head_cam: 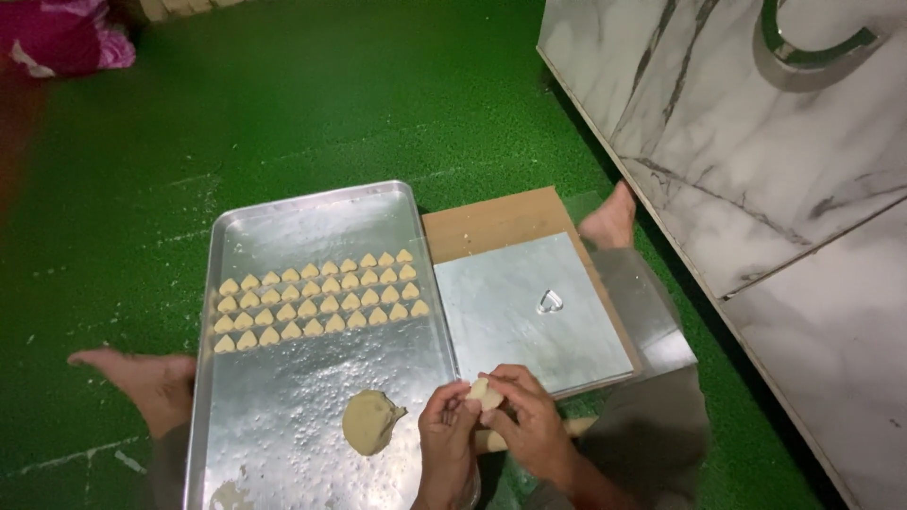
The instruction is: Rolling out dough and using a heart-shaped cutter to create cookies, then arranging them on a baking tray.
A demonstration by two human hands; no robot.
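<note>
Both hands meet at the bottom centre and pinch a small lump of pale dough (485,392) between them. My left hand (446,436) grips it from the left, my right hand (529,416) from the right. They hover over the corner where a metal baking tray (312,222) meets a shiny metal sheet (515,321). The tray holds several rows of small heart-shaped dough pieces (316,300) and a flat round piece of dough (370,421) near my left hand. A small heart-shaped cutter (549,302) lies on the metal sheet.
The metal sheet rests on a brown board (491,220) on a green mat floor (283,104). My bare feet show at left (142,378) and at right (609,219). A marble-patterned panel (756,170) fills the right side. Pink cloth (57,38) lies top left.
</note>
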